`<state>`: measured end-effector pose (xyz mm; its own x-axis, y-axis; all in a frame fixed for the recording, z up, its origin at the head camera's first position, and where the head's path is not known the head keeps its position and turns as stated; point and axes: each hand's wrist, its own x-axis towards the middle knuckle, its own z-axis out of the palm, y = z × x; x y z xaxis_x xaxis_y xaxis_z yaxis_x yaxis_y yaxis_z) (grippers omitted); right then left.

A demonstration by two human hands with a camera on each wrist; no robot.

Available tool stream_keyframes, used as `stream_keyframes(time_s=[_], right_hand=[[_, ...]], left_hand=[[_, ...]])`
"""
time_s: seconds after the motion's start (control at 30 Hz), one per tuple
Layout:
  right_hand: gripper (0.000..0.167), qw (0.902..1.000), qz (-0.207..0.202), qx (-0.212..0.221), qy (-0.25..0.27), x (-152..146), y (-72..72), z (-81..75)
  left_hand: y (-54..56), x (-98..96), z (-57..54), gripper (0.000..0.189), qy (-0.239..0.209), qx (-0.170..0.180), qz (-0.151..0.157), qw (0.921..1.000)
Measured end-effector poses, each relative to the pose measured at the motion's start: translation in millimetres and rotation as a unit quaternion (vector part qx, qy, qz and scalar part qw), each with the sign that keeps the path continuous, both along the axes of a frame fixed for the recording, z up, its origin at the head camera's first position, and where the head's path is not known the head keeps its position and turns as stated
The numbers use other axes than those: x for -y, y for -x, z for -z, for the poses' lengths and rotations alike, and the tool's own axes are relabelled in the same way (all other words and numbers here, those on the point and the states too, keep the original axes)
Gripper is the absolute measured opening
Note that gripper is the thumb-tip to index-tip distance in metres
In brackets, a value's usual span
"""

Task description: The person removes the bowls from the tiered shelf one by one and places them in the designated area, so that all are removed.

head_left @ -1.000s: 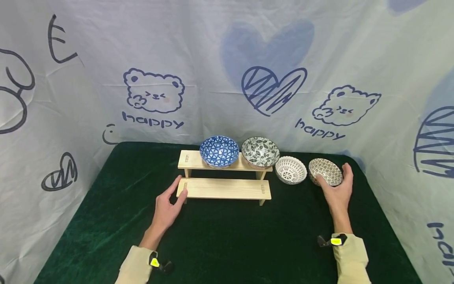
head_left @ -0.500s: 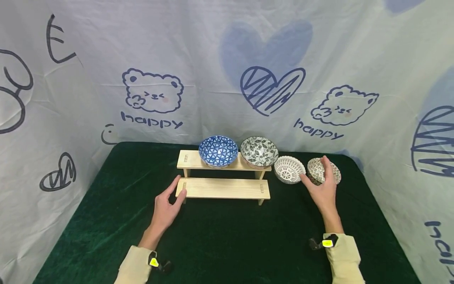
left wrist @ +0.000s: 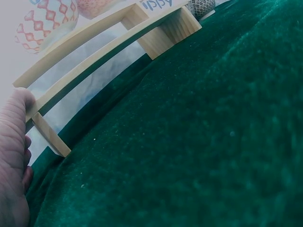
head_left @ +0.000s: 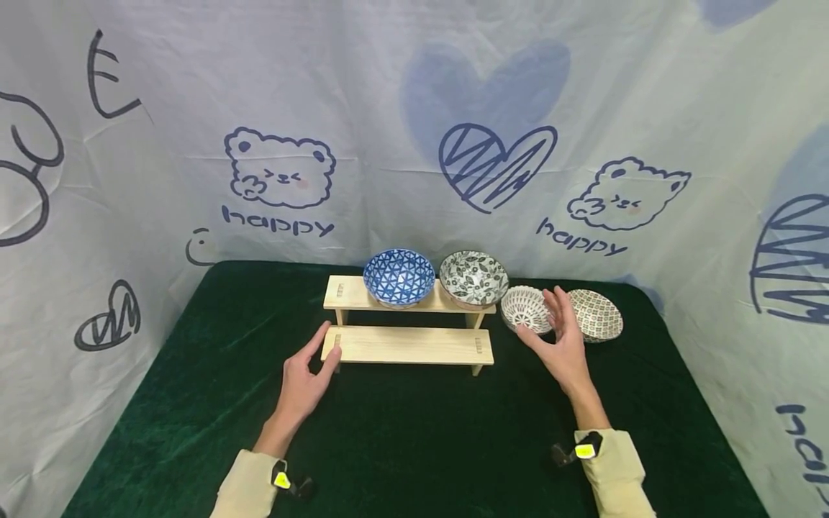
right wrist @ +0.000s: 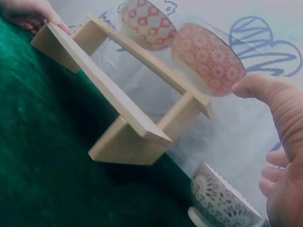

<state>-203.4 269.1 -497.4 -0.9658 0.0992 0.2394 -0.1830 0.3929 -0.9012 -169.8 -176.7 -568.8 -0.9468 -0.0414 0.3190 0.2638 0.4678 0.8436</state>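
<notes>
My left hand [head_left: 304,378] holds the left end of the lower board of a two-tier wooden display stand [head_left: 408,344]. In the left wrist view its thumb [left wrist: 24,98] lies against the board's end, the other fingers partly hidden behind. My right hand [head_left: 562,354] is at a small white bowl with a brown pattern [head_left: 522,308], thumb near its front rim and fingers over its right side. Those fingers are spread, and the right wrist view shows the thumb [right wrist: 255,87] extended above the bowl [right wrist: 222,198]. Contact with it cannot be made out.
On the upper tier stand a blue triangle-patterned bowl [head_left: 399,279] and a leaf-patterned bowl [head_left: 474,279]. A beige checked bowl [head_left: 597,316] sits right of the white one. Dark green cloth [head_left: 414,439] covers the table; a printed white curtain [head_left: 382,93] hangs behind.
My right hand has left the beige checked bowl and moved left to the small white bowl. The left hand stays at the stand; the bowls have not moved.
</notes>
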Motion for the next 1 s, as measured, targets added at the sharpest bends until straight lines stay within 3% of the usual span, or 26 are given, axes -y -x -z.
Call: stream_keyframes(time_s=[0.23, 0.6, 1.0], right_hand=[[0.100, 0.9994, -0.030, -0.004, 0.017, 14.7, -0.7, -5.0], [0.102, 0.9918, -0.103, -0.031, 0.069, 46.6, 15.2, -18.1], [0.103, 0.9918, -0.104, -0.006, 0.074, 65.8, 30.3, -25.4]], left_hand=[[0.1, -0.9, -0.5, 0.057, 0.005, -0.003, -0.004, 1.0000], [-0.6, -0.3, -1.5, 0.058, -0.002, -0.002, -0.002, 1.0000], [1.1, 1.3, 0.3, 0.058, -0.003, -0.003, -0.001, 1.0000]])
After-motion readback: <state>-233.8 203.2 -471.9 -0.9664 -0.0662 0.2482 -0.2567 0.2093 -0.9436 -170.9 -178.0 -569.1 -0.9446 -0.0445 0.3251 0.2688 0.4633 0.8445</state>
